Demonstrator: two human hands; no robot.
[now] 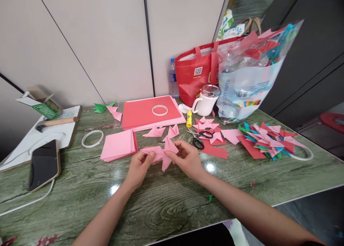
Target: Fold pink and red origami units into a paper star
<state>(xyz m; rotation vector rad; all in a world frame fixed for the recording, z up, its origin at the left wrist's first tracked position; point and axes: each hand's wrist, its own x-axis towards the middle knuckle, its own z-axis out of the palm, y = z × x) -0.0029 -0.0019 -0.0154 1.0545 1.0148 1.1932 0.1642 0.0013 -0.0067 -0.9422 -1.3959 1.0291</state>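
While both hands meet low over the green wood-grain worktop (161, 206), the left hand (139, 166) and the right hand (188, 160) each pinch one side of a folded pink paper piece (162, 155). Fingers are closed on it, and its pointed flaps stick up and down between them. The piece is held just above the worktop surface, directly between the two hands. Just beyond the left hand lies a stack of pink squares (118, 145), with a white tape roll (92, 138) further to that side. A phone (44, 164) lies well out to the left, with a white cable running from under it. Beyond the right hand, close by, black-handled scissors (200, 138) rest on red and pink paper scraps. A yellow glue stick (189, 119) and a white mug (206, 101) sit further back. Straight ahead of both hands, two loose pink folded units (161, 131) lie in front of a stack of red sheets (145, 113) carrying a tape ring (159, 110). Well to the right of the right hand is a pile of folded triangles (266, 140) in mixed colours. Behind it stands a plastic paper bag (249, 81).
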